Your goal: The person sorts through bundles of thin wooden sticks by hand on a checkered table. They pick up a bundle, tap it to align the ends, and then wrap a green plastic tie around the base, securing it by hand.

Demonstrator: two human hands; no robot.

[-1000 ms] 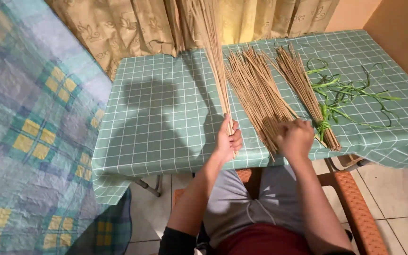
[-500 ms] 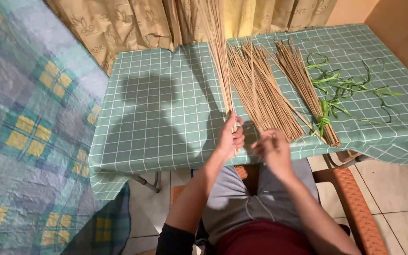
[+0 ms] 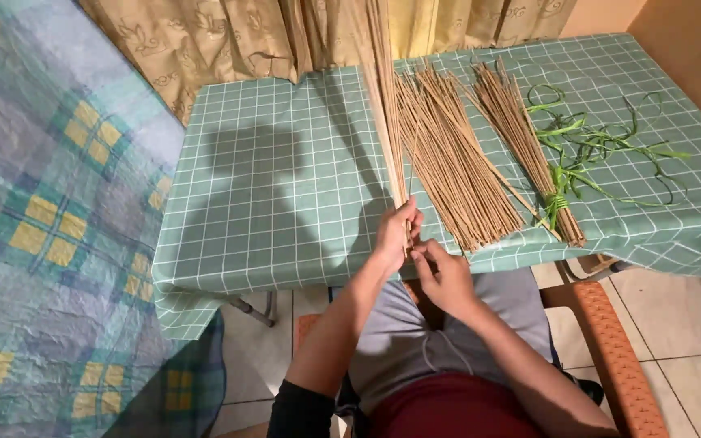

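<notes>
Head view: our right hand (image 3: pixel 446 277) has left the loose stick pile (image 3: pixel 456 162) and now joins the left hand (image 3: pixel 395 235); both pinch the upright stick bundle (image 3: pixel 387 122) at the tabletop (image 3: pixel 285 203) edge.

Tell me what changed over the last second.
The right hand left the loose sticks on the table and came left to meet the left hand, touching the base of the upright bundle it grips. The left hand, the tied bundle and the green strips stayed put.
</notes>
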